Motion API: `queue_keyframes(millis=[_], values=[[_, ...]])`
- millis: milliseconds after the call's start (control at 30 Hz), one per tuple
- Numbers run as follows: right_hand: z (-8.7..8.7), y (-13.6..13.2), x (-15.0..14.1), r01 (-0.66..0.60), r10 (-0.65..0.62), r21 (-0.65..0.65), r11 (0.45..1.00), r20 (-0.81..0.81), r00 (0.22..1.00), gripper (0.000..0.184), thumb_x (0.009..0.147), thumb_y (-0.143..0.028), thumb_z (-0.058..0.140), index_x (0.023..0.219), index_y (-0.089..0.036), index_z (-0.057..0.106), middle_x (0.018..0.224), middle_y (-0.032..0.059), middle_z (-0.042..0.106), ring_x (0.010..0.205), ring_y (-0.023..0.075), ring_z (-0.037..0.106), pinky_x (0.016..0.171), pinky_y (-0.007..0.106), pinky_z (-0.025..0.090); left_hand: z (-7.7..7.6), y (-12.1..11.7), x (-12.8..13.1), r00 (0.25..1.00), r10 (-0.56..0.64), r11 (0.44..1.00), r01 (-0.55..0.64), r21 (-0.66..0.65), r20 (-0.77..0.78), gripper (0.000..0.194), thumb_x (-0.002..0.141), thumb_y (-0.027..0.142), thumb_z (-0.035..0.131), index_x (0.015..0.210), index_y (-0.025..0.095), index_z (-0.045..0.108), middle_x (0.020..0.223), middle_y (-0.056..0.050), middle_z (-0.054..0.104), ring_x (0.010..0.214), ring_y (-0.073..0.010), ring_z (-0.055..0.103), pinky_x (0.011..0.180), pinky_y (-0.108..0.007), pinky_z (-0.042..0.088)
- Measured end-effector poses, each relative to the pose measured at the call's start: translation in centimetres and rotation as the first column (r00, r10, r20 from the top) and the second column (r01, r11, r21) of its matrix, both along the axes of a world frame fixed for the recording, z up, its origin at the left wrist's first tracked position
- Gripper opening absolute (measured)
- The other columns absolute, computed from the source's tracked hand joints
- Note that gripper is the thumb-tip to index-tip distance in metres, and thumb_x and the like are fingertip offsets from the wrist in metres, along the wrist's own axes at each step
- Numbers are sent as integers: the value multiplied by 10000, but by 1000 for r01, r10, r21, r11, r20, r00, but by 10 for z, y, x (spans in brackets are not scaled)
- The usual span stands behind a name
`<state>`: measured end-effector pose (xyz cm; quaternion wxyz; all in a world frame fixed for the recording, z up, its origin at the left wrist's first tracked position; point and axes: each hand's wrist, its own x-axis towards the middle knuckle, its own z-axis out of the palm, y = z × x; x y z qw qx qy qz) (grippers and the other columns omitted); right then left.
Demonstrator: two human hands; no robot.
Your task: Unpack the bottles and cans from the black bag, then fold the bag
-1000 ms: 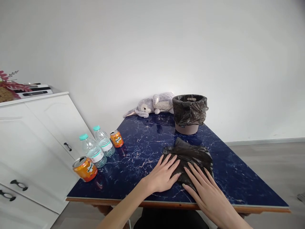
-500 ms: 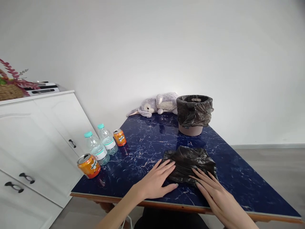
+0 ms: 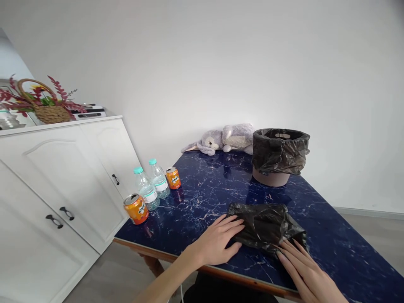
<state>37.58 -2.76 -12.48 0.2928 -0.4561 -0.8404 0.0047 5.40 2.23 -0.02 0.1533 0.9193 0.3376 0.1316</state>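
A crumpled black plastic bag [image 3: 265, 225] lies flat on the dark blue marbled table [image 3: 205, 189] near its front edge. My left hand [image 3: 219, 242] rests flat at the bag's left edge, fingers stretched out and fingertips on the plastic. My right hand [image 3: 304, 269] lies flat at the bag's front right corner, fingers extended and touching it. Neither hand grips anything. Behind the bag stands a small bin [image 3: 279, 155] lined with a black bag.
Two orange cans [image 3: 136, 208] [image 3: 173, 178] and two water bottles [image 3: 146, 194] [image 3: 158, 179] stand along the table's left edge. A grey plush toy [image 3: 221, 139] lies at the back by the wall. A white cabinet [image 3: 63, 185] with a flower basket [image 3: 46, 105] stands left.
The view has swung left, so everything sits further right in frame. Both hands have slid back toward the bag's near edges and it looks more folded and compact.
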Motion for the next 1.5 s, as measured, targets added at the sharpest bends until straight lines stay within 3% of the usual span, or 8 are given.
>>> queue_keyframes(millis=[267,667,833,933,1067,1233,1367,1500], values=[[4,-2,-1,38,-47,71,997,125,991,459,1127,-403,376,1456,-311,683,1474,43,664,1317,373,662,960,474,681,0,0,-1,1000,6,1000,-5,-8,25,540,1109,362,460,1641,275,439,1692,-34,455,1604,-253,356,1359,-512,215],[4,-2,-3,46,-56,123,991,77,995,463,1130,-433,372,1443,-325,695,1445,28,696,1297,357,689,951,458,689,-5,1,-3,1000,-5,999,4,53,18,540,1110,271,432,1649,306,421,1676,-26,482,1591,-240,384,1345,-517,261],[9,-4,-4,39,-45,81,996,70,997,466,1127,-421,366,1439,-326,699,1457,28,686,1323,357,671,994,477,668,-4,2,-3,999,15,998,-17,68,28,493,1098,194,415,1567,288,536,1627,-27,551,1559,-230,441,1322,-502,321],[18,-7,-10,101,-98,-42,994,64,993,459,1075,-533,501,1442,-341,697,1445,26,693,1327,382,661,940,458,690,-2,2,-3,996,20,996,-28,86,90,451,1065,139,451,1458,266,633,1515,-47,665,1488,-251,530,1270,-508,394],[31,-12,-20,161,-166,-214,963,-4,986,655,951,-650,672,1525,-339,618,1505,56,648,1354,430,633,891,467,702,-2,-3,-9,976,27,991,-54,121,215,319,1037,136,502,1274,212,701,1257,-97,782,1243,-267,671,1124,-459,508],[55,-14,-31,94,-150,-371,924,-127,980,622,985,-635,625,1542,-362,591,1561,52,611,1377,386,633,1016,465,648,2,-13,-21,966,63,989,-93,112,250,217,1064,181,451,1125,207,658,978,-68,765,870,-221,676,833,-351,549],[91,-8,-41,-1,-119,-457,890,-233,965,715,1008,-635,578,1653,-377,409,1695,19,444,1493,346,516,1110,438,583,13,-18,-27,959,132,978,-168,127,251,199,1097,250,430,1108,229,628,914,-47,730,840,-214,681,798,-322,519],[116,3,-49,-60,-118,-519,852,-302,946,537,1046,-623,499,1401,-263,682,1361,77,753,1238,324,722,989,364,613,23,-15,-27,931,208,964,-247,98,298,205,1117,317,417,1076,237,601,859,-28,714,789,-204,703,765,-303,517]])
